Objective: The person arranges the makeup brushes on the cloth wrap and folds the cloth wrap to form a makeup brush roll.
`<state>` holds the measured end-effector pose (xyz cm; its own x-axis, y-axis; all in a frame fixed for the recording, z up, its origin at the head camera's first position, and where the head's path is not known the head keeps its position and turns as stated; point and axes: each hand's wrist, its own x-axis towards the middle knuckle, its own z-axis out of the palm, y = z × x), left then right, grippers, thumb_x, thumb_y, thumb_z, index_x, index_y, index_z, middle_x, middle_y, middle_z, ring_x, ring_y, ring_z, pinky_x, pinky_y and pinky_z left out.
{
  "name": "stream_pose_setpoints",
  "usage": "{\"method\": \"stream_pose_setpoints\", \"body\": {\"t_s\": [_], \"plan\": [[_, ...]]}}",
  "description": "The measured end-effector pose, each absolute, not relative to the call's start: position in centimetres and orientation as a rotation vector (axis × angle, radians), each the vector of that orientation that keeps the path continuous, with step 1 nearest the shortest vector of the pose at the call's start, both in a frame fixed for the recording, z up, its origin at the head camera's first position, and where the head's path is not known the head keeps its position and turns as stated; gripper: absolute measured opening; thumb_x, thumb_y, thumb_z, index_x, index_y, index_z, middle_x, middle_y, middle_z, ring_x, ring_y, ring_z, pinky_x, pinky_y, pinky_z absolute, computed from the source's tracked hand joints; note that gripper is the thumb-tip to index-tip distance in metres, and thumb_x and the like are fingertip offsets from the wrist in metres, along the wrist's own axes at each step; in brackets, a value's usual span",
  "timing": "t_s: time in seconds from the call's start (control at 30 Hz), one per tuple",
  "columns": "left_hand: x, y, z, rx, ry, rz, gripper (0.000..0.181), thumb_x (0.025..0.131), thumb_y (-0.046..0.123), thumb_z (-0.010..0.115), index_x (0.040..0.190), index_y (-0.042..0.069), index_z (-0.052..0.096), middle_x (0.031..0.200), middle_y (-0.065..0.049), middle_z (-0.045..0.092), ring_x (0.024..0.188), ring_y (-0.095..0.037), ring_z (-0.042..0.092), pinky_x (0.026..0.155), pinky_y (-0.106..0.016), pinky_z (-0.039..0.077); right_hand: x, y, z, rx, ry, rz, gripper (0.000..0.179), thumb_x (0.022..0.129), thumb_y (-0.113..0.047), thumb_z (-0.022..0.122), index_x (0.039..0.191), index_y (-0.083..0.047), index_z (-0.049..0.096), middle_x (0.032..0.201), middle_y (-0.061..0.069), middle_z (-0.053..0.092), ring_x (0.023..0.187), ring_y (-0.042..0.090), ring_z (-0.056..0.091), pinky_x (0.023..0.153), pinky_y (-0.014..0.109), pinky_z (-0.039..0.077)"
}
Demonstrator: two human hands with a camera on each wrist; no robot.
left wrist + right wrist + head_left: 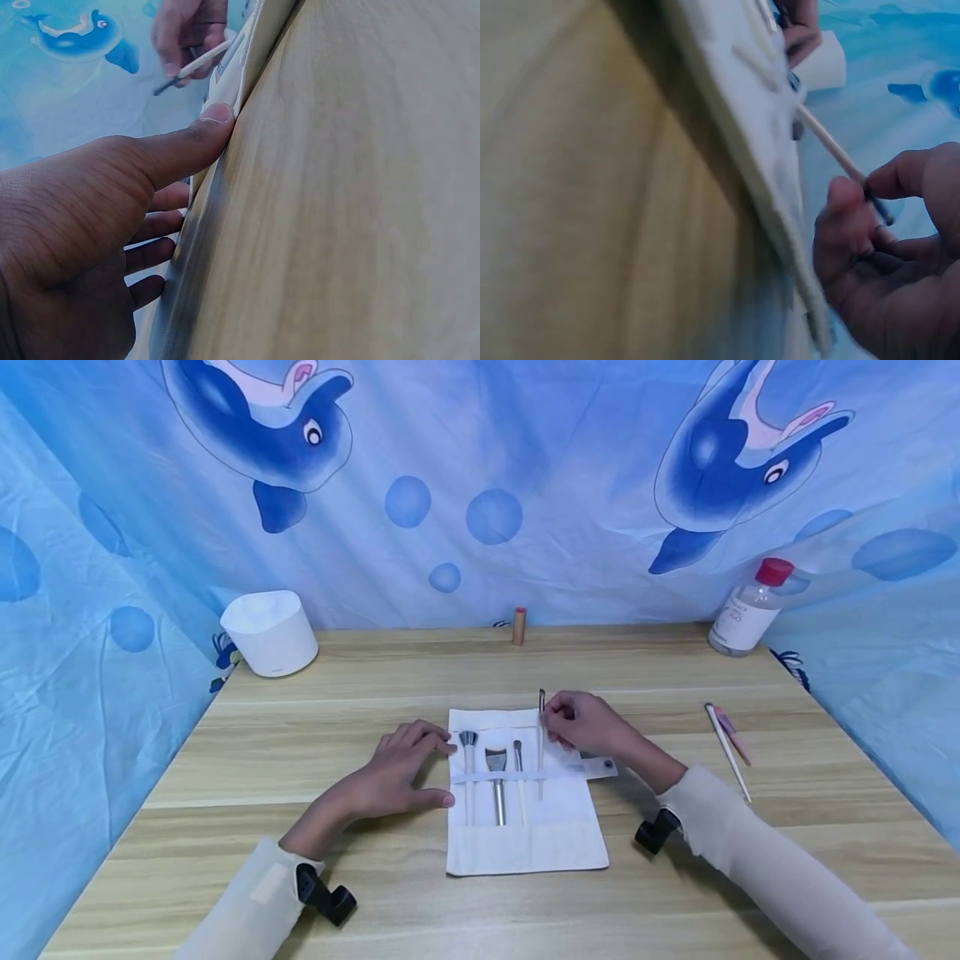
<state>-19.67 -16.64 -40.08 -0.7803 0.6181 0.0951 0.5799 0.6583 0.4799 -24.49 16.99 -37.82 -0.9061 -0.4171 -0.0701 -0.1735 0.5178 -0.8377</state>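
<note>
A white fabric makeup brush roll (555, 852) lies unfolded on the table, with a strap across its middle. Tucked under the strap are a fluffy brush (469, 768), a flat silver-handled brush (498, 781) and a slim brush (521, 777). My right hand (585, 722) pinches a thin white makeup brush (541, 747) near its dark tip, and its handle runs down over the roll by the strap. In the right wrist view, thumb and finger meet on that brush (831, 142). My left hand (397, 768) rests at the roll's left edge, its thumb touching the fabric (225, 90).
Two slim sticks, one white (726, 747) and one pink (733, 735), lie on the right side of the wooden table (375, 910). At the back stand a white container (270, 635), a small brown tube (519, 628) and a red-capped bottle (746, 614). A snap tab (602, 767) sticks out right of the roll.
</note>
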Motion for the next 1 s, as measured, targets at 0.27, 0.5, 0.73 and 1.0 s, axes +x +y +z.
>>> {"method": "stream_pose_setpoints", "body": {"t_s": [0.27, 0.5, 0.73, 1.0], "plan": [[-19.7, -16.7, -40.0, 1.022, 2.803, 0.762, 0.064, 0.085, 0.051, 0.077, 0.134, 0.015, 0.058, 0.146, -0.005, 0.042, 0.137, -0.028, 0.032, 0.105, -0.056, 0.024, -23.1, 17.1, -37.9, -0.512, 2.580, -1.018, 0.022, 0.100, -0.027, 0.059, 0.099, -0.008, 0.070, 0.080, 0.002, 0.062, 0.068, 0.016, 0.053, 0.062, 0.032, 0.044], [-19.7, -16.8, -40.0, 1.002, 2.794, 0.759, 0.063, 0.086, 0.050, 0.077, 0.134, 0.015, 0.058, 0.146, -0.003, 0.041, 0.138, -0.026, 0.031, 0.106, -0.055, 0.023, -22.4, 17.2, -37.7, -0.726, 2.550, -0.816, 0.015, 0.099, -0.023, 0.062, 0.089, -0.016, 0.071, 0.067, -0.004, 0.054, 0.059, 0.011, 0.046, 0.057, 0.030, 0.040], [-19.8, -16.5, -40.0, 1.011, 2.787, 0.768, 0.064, 0.086, 0.051, 0.076, 0.135, 0.015, 0.057, 0.147, -0.003, 0.040, 0.138, -0.026, 0.031, 0.105, -0.054, 0.023, -21.7, 19.0, -36.0, -0.757, 2.750, -0.721, 0.017, 0.102, -0.026, 0.058, 0.091, -0.018, 0.068, 0.069, -0.005, 0.058, 0.057, 0.012, 0.052, 0.057, 0.033, 0.044], [-19.8, -16.5, -40.1, 1.028, 2.793, 0.767, 0.063, 0.086, 0.050, 0.077, 0.134, 0.014, 0.058, 0.146, -0.005, 0.042, 0.138, -0.027, 0.032, 0.105, -0.054, 0.023, -22.4, 28.6, -33.5, -0.248, 3.001, -0.374, 0.030, 0.102, -0.033, 0.056, 0.109, -0.004, 0.064, 0.083, 0.004, 0.063, 0.065, 0.019, 0.055, 0.054, 0.035, 0.043]]}}
